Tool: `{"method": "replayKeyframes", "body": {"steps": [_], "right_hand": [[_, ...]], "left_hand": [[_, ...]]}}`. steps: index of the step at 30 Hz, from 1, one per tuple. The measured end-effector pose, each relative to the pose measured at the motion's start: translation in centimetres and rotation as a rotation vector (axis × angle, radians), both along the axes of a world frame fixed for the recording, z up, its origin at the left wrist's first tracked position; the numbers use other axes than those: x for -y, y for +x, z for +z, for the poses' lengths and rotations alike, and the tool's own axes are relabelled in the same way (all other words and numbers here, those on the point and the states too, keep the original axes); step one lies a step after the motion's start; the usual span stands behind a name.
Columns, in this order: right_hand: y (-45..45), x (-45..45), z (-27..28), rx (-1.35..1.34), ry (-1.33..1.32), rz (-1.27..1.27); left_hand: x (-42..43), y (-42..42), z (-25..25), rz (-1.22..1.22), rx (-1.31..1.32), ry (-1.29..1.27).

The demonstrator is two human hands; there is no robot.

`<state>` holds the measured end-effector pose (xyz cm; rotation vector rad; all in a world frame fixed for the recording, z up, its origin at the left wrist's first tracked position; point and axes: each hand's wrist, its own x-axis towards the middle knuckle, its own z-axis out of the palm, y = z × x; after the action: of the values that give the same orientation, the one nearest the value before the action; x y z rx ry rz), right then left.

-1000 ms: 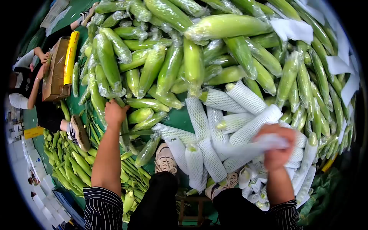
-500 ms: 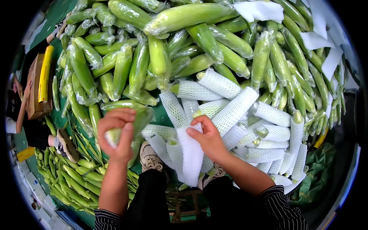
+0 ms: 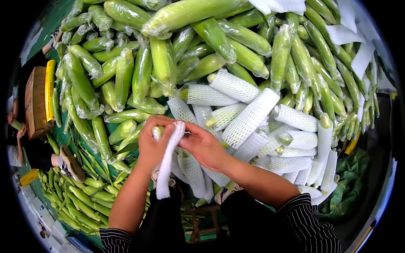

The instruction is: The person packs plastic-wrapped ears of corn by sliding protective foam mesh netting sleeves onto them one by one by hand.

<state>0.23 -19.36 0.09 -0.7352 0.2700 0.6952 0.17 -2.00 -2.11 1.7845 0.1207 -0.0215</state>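
The widest part of the view is taken up by a heap of film-wrapped ears [image 3: 163, 63], below which a smaller pile of net-sleeved ears [image 3: 253, 116] is spread. Unwrapped green ears [image 3: 80, 202] are heaped at the lower left, and farther up that side a cardboard box [image 3: 36, 103] is flanked by a yellow box [image 3: 50, 90]. Before the person's body, near the left edge of the net-sleeved pile, the two hands are brought close together.

The held ear [image 3: 157, 133] is enclosed by the curled fingers of the left hand [image 3: 152, 145], with only a pale rounded end left exposed. The upper end of a white foam sleeve [image 3: 168, 164] is pinched by the thumb and fingers of the right hand [image 3: 204, 145], drawn narrow beside the left thumb; the sleeve is hung downward, its lower end bent slightly to the left.

The ear can be judged firm and moderately heavy, a little slippery if filmed, and its kernels easily bruised; it is best gripped around the middle. The sleeve can be judged very light, soft and springy, easily torn, and best taken by its rim. The ear's pale end is turned roughly toward the camera; the rest is hidden by the hand, so the exact line of its long axis cannot be told. The sleeve's long axis is run from the fingertips down toward the person's legs
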Motion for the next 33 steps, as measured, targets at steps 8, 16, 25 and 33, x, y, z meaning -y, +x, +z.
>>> {"method": "replayKeyframes", "body": {"steps": [8, 16, 25, 33], "right_hand": [[2.3, 2.4, 0.3, 1.359, -0.834, -0.074], [3.0, 0.4, 1.3, 0.05, 0.052, 0.044], [4.9, -2.4, -4.4, -0.168, -0.088, -0.063], [5.5, -3.4, -5.9, 0.072, -0.423, 0.054]], "left_hand": [[0.6, 0.4, -0.5, -0.026, 0.183, 0.089], [-0.5, -0.3, 1.0, -0.273, 0.196, 0.782], [-0.2, -3.1, 2.1, 0.177, -0.21, -0.775], [-1.2, -3.6, -0.2, 0.479, -0.385, -0.9]]}}
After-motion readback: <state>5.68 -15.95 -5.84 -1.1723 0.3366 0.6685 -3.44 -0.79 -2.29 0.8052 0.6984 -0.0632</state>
